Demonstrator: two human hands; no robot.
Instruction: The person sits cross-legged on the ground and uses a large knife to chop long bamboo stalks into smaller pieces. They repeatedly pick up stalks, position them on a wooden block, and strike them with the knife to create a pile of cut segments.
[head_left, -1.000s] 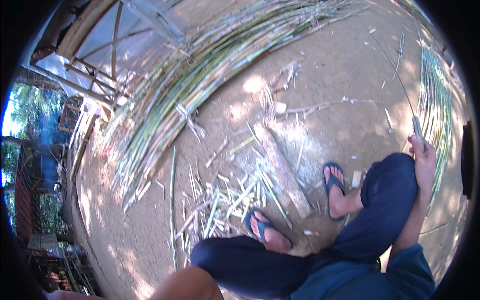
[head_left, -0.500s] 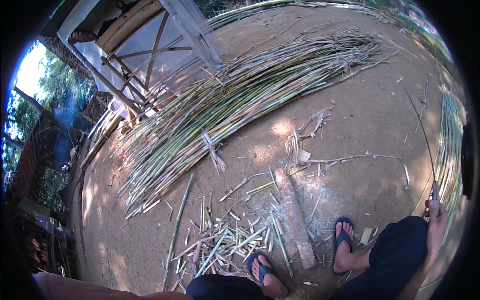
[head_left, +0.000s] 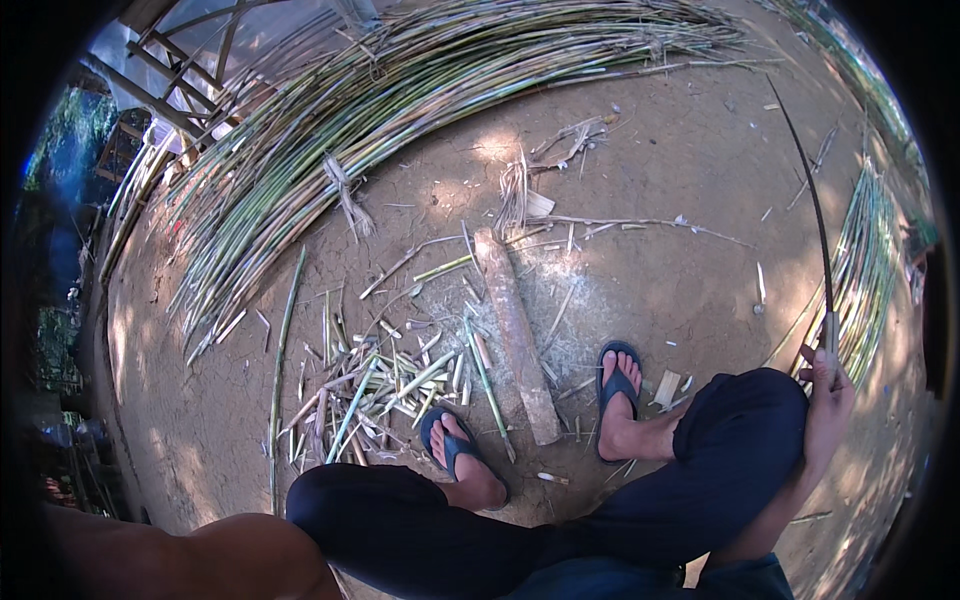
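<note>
My right hand [head_left: 828,402] is beside my right knee, its fingers wrapped round the pale handle of a long, thin, dark blade [head_left: 826,262], which looks like a machete seen nearly edge-on. The blade points up and away over the dirt. At the lower left only my bare left arm [head_left: 190,555] shows; the hand is outside the picture. A brown log [head_left: 517,340] lies on the ground between and ahead of my sandalled feet. Cut green and tan stalk pieces [head_left: 385,390] are heaped beside my left foot.
A large tied bundle of long cane-like stalks [head_left: 400,125] lies across the far left. Another stalk bundle [head_left: 865,270] is at the right, close to the blade. A thin branch [head_left: 640,225] and dry husks [head_left: 513,195] lie beyond the log. A wooden frame [head_left: 180,75] stands far left.
The view has tilted downward and shifted right, bringing more of my legs into sight. My right hand still holds the machete-like blade beside my knee, and the stalks lie as before.
</note>
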